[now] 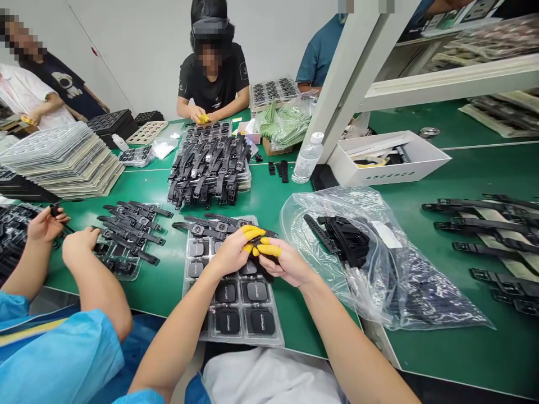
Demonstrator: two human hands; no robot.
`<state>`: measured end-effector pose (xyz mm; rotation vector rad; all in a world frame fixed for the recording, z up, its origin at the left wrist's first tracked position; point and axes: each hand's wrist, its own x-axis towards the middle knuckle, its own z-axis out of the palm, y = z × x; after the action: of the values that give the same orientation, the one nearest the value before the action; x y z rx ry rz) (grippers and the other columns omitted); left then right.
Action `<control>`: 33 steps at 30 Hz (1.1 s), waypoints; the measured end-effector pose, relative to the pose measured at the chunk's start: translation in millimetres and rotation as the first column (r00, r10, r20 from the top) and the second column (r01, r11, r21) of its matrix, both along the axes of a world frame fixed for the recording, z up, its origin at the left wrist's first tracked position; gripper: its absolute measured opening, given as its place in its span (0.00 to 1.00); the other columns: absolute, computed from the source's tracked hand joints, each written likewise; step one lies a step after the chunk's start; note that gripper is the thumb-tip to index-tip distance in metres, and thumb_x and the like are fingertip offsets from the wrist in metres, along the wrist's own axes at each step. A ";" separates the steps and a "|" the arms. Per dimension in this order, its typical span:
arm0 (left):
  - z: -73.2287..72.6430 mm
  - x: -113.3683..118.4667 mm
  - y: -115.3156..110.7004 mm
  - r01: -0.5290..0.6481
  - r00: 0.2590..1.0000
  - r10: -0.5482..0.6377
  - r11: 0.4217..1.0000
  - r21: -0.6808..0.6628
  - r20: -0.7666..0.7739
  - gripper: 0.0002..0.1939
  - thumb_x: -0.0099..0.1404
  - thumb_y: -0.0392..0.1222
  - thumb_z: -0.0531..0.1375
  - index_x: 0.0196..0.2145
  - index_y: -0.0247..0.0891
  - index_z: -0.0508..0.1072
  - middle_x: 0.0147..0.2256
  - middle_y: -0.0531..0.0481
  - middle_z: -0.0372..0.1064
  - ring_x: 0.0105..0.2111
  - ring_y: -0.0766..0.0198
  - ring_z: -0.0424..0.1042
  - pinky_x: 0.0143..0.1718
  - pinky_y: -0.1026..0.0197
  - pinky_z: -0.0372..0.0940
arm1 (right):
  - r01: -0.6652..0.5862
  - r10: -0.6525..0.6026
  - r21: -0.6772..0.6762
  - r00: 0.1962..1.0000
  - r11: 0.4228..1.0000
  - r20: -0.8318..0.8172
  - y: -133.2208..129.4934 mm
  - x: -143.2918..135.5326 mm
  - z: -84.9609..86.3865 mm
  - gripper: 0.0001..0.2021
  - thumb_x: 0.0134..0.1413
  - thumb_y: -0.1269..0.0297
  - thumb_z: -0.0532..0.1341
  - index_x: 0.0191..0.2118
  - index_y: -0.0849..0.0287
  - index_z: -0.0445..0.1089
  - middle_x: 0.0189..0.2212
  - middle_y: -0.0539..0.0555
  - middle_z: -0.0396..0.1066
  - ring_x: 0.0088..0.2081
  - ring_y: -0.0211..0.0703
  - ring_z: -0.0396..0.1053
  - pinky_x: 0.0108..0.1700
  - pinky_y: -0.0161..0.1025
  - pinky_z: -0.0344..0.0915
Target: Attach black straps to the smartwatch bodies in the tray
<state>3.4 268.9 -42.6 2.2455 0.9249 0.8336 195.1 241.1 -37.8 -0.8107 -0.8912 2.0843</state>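
My left hand (pixel 233 251) and my right hand (pixel 288 265) meet above a clear plastic tray (pixel 275 335). Yellow covers sit on several of my fingertips. Between the two hands is a black watch (pixel 255 240), mostly hidden by my fingers, with both hands closed on it. Part of a dark strap (pixel 266 273) shows under my right hand. Square black watch faces (pixel 227 321) fill the tray's compartments below. Watches with straps (pixel 222 226) lie across the tray's far end. To the right, a clear plastic bag (pixel 421 303) holds black watch straps (pixel 343 238).
A co-worker's hands (pixel 80 247) work at the left by a tray of watches (pixel 132 227). Opposite, a person (pixel 213 84) sits behind a pile of watches (pixel 208 168). A water bottle (pixel 309 160), a white box (pixel 389 163) and stacked trays (pixel 69 160) stand around.
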 end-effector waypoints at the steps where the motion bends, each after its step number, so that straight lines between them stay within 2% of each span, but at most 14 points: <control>1: -0.7 0.4 -0.5 -0.015 1.000 0.015 1.000 -0.001 0.003 0.28 0.68 0.28 0.51 0.61 0.40 0.73 0.59 0.42 0.73 0.61 0.54 0.72 0.64 0.49 0.69 | 0.016 -0.016 -0.005 1.000 1.000 -0.013 0.0 -0.5 -0.4 0.17 0.53 0.52 0.70 0.33 0.56 0.64 0.13 0.41 0.58 0.14 0.26 0.40 0.17 0.28 0.36; 6: -4.3 3.9 -2.7 -0.080 0.997 0.080 0.997 -0.019 0.004 0.26 0.69 0.29 0.51 0.62 0.40 0.72 0.59 0.41 0.73 0.61 0.53 0.71 0.65 0.47 0.68 | 0.059 -0.061 -0.037 0.996 0.998 -0.064 -0.4 -3.3 -0.8 0.18 0.53 0.53 0.71 0.33 0.56 0.63 0.13 0.40 0.56 0.15 0.27 0.40 0.16 0.28 0.36; 14: 7.0 4.9 -8.2 0.021 0.998 -0.015 0.993 -0.118 0.053 0.25 0.78 0.41 0.49 0.69 0.42 0.65 0.58 0.41 0.68 0.61 0.54 0.69 0.67 0.48 0.65 | 0.144 -0.148 -0.045 0.986 0.989 -0.080 0.6 -1.4 -1.1 0.20 0.51 0.51 0.72 0.34 0.55 0.62 0.14 0.39 0.54 0.15 0.28 0.41 0.16 0.27 0.36; 16: 8.5 4.7 -9.2 0.002 1.000 0.000 0.996 -0.093 0.027 0.24 0.78 0.41 0.48 0.68 0.41 0.66 0.58 0.40 0.67 0.60 0.53 0.69 0.66 0.48 0.65 | 0.146 -0.148 -0.045 0.988 0.988 -0.051 0.6 -1.5 -1.7 0.21 0.51 0.50 0.72 0.33 0.54 0.61 0.14 0.39 0.53 0.15 0.27 0.41 0.16 0.27 0.36; 21: 8.9 6.5 -10.3 -0.054 0.977 0.068 0.996 0.073 -0.203 0.24 0.72 0.39 0.55 0.64 0.34 0.70 0.54 0.35 0.68 0.57 0.47 0.69 0.62 0.43 0.69 | 0.145 -0.143 -0.045 0.988 0.988 0.053 1.2 -2.6 -1.8 0.20 0.50 0.51 0.72 0.33 0.54 0.61 0.13 0.36 0.49 0.15 0.27 0.38 0.16 0.27 0.35; 23: 10.4 6.9 -10.6 -0.051 0.968 0.074 0.994 0.101 -0.241 0.24 0.72 0.39 0.55 0.63 0.34 0.71 0.54 0.35 0.69 0.56 0.46 0.69 0.61 0.42 0.69 | 0.140 -0.137 -0.040 0.988 0.989 0.074 1.4 -2.2 -0.9 0.19 0.50 0.52 0.72 0.32 0.55 0.61 0.13 0.36 0.47 0.15 0.26 0.37 0.16 0.27 0.35; 25: 12.5 6.5 -10.3 -0.042 0.977 0.057 0.996 0.077 -0.206 0.23 0.73 0.39 0.54 0.63 0.37 0.70 0.54 0.36 0.69 0.56 0.48 0.70 0.61 0.43 0.70 | 0.138 -0.136 -0.031 0.988 0.990 0.071 1.6 -1.3 0.1 0.19 0.50 0.53 0.71 0.31 0.55 0.61 0.13 0.36 0.47 0.15 0.27 0.37 0.16 0.27 0.36; 29: 12.6 4.6 -7.5 -0.007 0.999 0.006 1.000 -0.026 -0.043 0.22 0.76 0.40 0.52 0.65 0.40 0.68 0.56 0.39 0.70 0.58 0.52 0.71 0.63 0.46 0.68 | 0.140 -0.140 0.007 0.989 0.990 0.052 2.2 0.2 0.4 0.19 0.52 0.50 0.71 0.32 0.55 0.62 0.13 0.38 0.50 0.16 0.28 0.39 0.17 0.29 0.38; 31: 9.0 4.9 -5.9 0.014 1.000 -0.013 0.999 -0.052 0.016 0.25 0.75 0.40 0.55 0.68 0.42 0.65 0.58 0.39 0.70 0.60 0.52 0.71 0.65 0.46 0.68 | 0.172 -0.179 0.099 0.981 0.980 0.071 2.8 1.1 -0.1 0.20 0.54 0.47 0.70 0.33 0.54 0.63 0.14 0.39 0.54 0.16 0.30 0.43 0.18 0.31 0.42; 33: 4.5 6.8 -4.7 -0.003 0.998 0.006 0.999 -0.049 0.064 0.27 0.74 0.40 0.57 0.69 0.43 0.63 0.60 0.39 0.70 0.61 0.51 0.71 0.65 0.45 0.67 | 0.210 -0.255 0.256 0.954 0.944 0.157 3.8 3.0 -0.3 0.19 0.56 0.44 0.69 0.35 0.54 0.65 0.16 0.41 0.58 0.17 0.33 0.50 0.19 0.33 0.48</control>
<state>10.2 264.3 -38.1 2.1629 0.9111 0.8712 198.1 244.9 -38.1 -0.9457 -1.0662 1.6786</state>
